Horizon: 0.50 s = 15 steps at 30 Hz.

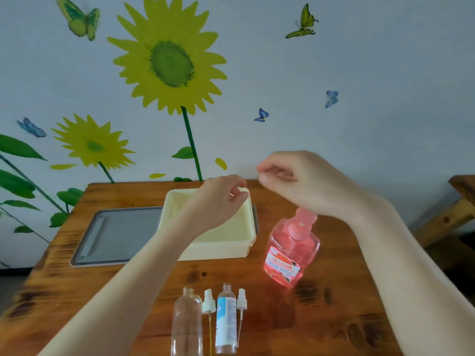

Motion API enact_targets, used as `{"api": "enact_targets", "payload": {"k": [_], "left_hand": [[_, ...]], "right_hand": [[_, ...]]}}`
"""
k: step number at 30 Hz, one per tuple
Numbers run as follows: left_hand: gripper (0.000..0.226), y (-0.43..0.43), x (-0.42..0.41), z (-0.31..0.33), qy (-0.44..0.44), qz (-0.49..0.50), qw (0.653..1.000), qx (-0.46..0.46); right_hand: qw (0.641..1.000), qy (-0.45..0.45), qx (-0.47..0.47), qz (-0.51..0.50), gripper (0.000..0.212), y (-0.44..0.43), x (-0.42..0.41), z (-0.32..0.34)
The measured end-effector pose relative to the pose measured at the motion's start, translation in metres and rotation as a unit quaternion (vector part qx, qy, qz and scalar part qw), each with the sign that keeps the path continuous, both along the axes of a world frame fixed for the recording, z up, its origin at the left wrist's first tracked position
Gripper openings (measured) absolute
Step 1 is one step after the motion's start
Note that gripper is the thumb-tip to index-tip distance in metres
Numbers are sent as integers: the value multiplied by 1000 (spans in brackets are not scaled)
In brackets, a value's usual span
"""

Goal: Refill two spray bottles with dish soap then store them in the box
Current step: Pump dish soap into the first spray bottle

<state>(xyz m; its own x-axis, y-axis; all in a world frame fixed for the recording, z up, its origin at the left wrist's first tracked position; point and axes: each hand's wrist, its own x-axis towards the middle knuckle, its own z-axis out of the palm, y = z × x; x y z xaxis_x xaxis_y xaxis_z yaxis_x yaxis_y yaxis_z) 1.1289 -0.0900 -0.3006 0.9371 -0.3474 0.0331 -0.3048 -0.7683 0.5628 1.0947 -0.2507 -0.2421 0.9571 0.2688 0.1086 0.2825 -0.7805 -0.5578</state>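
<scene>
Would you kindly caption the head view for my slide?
Left hand and right hand hover above a cream box, pink soap bottle and two uncapped spray bottles.

Pink soap bottle (291,249), pale yellow box (226,246), grey tray (115,235).
</scene>
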Motion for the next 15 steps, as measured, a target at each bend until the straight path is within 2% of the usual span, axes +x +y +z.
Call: {"api": "enact_targets", "payload": {"k": [3, 7, 10, 11, 13, 15], "left_hand": [[31, 14, -7, -9, -35, 35, 998, 27], [26, 29, -17, -26, -74, 80, 992, 61], [12, 37, -20, -41, -126, 93, 984, 81], [13, 39, -22, -47, -137, 96, 982, 86], [28, 43, -26, -60, -146, 101, 979, 99], [26, 49, -35, -75, -157, 99, 978, 97]], "right_hand": [[997, -4, -53, 53, 23, 27, -2, -19], [987, -67, -113, 88, 22, 54, -6, -44], [981, -96, -135, 105, 24, 66, -9, -61], [978, -104, -143, 108, 26, 70, -10, -67], [973, -118, -162, 112, 27, 74, -12, -80], [970, -130, -174, 112, 24, 81, -18, -97]]}}
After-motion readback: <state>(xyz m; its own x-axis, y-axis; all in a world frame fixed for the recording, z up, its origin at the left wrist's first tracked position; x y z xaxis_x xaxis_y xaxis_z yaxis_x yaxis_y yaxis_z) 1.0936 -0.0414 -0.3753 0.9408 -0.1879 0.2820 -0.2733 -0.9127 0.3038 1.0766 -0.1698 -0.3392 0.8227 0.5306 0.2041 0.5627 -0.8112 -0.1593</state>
